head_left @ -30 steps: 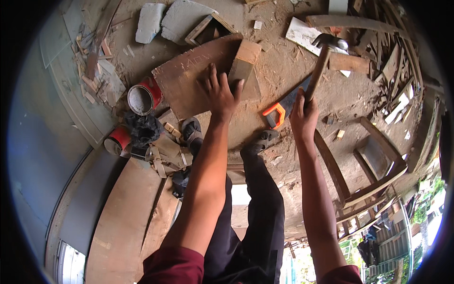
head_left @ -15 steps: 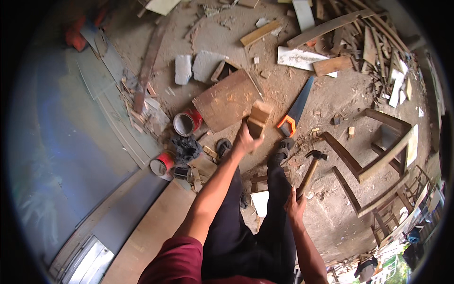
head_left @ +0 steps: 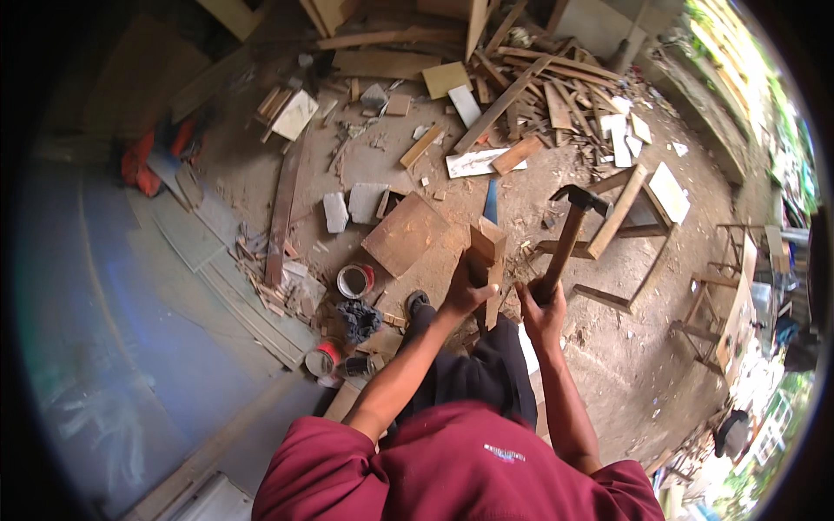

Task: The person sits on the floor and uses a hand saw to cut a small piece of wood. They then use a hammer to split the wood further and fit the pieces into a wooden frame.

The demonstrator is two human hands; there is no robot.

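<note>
My left hand [head_left: 467, 293] is closed round a brown wooden piece [head_left: 491, 252] that looks like short boards joined at an angle; its lower end is partly hidden. Close by on the right, my right hand [head_left: 545, 314] grips the handle of a claw hammer [head_left: 569, 241]. The hammer points up and away from me, its dark metal head higher than the wooden piece and apart from it. Beyond the wood, the blue blade of a handsaw [head_left: 492, 200] shows on the ground, the rest of it covered from sight.
A low wooden board [head_left: 407, 233] lies ahead, with an open red can [head_left: 355, 280] and dark crumpled cloth [head_left: 359, 319] to its left. Wooden frames [head_left: 608, 226] stand on the right. Scrap planks [head_left: 521, 95] are heaped at the back. A large grey-blue panel [head_left: 130, 321] covers the left.
My right hand has raised the hammer from beside my leg. My left hand has lifted and turned the wooden piece, and the hands are closer together. The view has tilted up.
</note>
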